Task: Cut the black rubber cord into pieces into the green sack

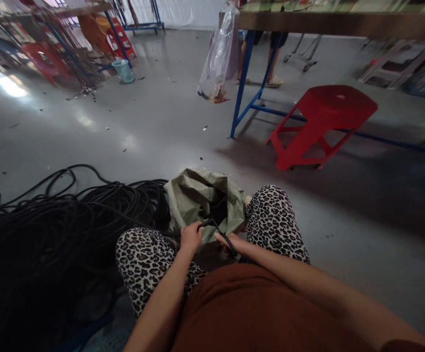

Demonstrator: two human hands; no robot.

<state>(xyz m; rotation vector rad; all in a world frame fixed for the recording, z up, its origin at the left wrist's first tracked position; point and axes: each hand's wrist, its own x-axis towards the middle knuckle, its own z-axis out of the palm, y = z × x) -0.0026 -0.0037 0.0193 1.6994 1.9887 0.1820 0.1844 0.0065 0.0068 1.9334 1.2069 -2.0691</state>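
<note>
My left hand is closed around a black rubber cord just over the near rim of an open woven sack. The cord runs left from it into a large heap of black cord on the floor. A short end sticks out past the fingers to the right. In my right hand, also closed, are what look like black-handled scissors, their tip meeting the cord's end. Dark pieces lie inside the sack, hard to make out. The sack stands between my knees.
A red plastic stool is ahead on the right, beside a blue-legged table. From the table's end hangs a clear plastic bag. Another person's legs show behind it. A light blue basket stands far left.
</note>
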